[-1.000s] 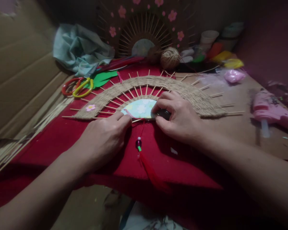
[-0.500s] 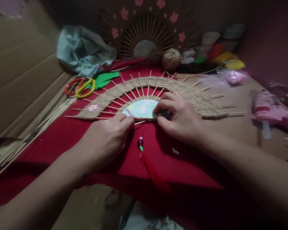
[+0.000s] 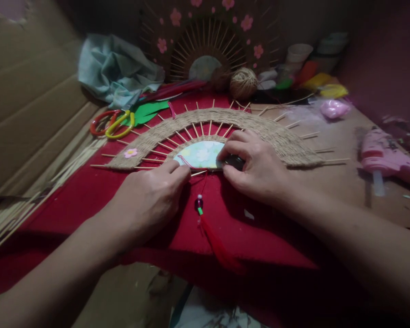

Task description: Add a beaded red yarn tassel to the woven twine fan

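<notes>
A half-round fan of woven twine (image 3: 205, 115) on thin wooden sticks lies flat, with a pale blue half-disc (image 3: 201, 152) at its middle. My left hand (image 3: 153, 191) is closed at the half-disc's lower left; the pointed end of a thin wooden stick (image 3: 198, 173) shows past its fingertips. My right hand (image 3: 256, 164) curls round a small dark, shiny object (image 3: 234, 161) and presses on the half-disc's right end. What that object is, I cannot make out. Red thread along the straight edge leads down to beads (image 3: 199, 203) and a red tassel (image 3: 220, 248).
Scissors (image 3: 120, 125) with red and yellow handles lie at left, near a grey-blue cloth (image 3: 119, 68). A twine ball (image 3: 243, 84) sits behind the fan, before another flowered fan (image 3: 205, 68). At right is a pink glue gun (image 3: 379, 152). Loose sticks (image 3: 37, 196) lie along the left edge.
Both hands keep their place and grip on the fan. Only the camera view has shifted very slightly.
</notes>
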Tool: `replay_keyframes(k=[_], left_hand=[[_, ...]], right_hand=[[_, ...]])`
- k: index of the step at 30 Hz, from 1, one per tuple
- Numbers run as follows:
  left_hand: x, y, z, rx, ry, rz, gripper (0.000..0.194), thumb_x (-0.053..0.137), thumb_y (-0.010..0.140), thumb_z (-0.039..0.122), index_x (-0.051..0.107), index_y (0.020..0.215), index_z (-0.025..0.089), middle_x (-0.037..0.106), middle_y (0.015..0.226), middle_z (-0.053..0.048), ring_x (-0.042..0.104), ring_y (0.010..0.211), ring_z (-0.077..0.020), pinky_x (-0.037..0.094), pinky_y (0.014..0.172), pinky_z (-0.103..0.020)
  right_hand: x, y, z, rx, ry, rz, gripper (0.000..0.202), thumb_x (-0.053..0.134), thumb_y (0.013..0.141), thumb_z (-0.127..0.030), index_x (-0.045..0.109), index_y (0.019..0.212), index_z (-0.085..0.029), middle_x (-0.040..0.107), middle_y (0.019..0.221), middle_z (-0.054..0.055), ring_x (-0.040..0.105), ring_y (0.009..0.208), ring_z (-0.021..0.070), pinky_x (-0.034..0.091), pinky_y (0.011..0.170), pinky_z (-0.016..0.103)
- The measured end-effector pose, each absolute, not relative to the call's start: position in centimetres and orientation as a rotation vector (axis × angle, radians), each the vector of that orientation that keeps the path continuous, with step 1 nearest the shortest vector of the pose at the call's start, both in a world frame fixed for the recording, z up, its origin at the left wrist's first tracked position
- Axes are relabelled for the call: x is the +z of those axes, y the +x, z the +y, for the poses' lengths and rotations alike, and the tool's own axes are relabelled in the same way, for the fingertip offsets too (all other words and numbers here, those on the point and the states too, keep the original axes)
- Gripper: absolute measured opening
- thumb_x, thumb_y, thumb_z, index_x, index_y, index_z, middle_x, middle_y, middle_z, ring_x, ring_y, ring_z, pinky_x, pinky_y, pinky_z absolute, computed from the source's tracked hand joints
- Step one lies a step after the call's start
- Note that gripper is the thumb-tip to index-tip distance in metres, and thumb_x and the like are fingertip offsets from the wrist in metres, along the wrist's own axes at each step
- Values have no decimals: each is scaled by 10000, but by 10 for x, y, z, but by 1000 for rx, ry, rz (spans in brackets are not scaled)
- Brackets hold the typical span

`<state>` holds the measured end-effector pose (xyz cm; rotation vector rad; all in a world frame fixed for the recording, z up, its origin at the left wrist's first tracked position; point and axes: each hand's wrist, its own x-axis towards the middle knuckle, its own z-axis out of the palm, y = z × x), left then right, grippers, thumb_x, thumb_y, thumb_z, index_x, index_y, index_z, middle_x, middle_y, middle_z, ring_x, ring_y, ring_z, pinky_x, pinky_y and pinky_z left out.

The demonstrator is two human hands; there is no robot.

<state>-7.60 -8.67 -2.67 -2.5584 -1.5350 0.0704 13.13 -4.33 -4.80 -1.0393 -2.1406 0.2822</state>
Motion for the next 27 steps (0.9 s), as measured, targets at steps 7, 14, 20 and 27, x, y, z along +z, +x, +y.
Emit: replay_keyframes(k=[7,14,20,27], left_hand=[[-25,-67,-84,193,-2484,-1562,289,326,860,129,573,1010,149,614,859,-99,512,553,-175,267,451,-284],[-26,-69,-86,163,-2489,-1509,273,339,869,135,575,1004,145,617,863,-94,511,538,-169,248,440,-281],[-25,-63,-86,199,-2435,-1527,260,344,867,131,586,961,148,622,861,-96,499,519,-163,201,426,-285],[-25,-68,-88,159,-2425,-1498,260,360,873,154,582,1008,149,605,800,-77,470,490,-154,188,422,-273]], right_hand=[[-49,132,-42,274,-1035,-2141,160,523,706,-65,648,737,-161,586,818,67,512,847,216,416,759,349],[-49,132,-42,260,-1025,-2150,158,527,704,-65,654,735,-153,585,813,72,510,846,218,415,758,348],[-49,132,-42,287,-1028,-2150,156,527,702,-61,644,738,-159,586,820,69,512,857,219,416,770,356],[-47,132,-43,295,-1046,-2154,159,522,708,-66,640,733,-170,586,828,69,512,866,224,423,770,362]])
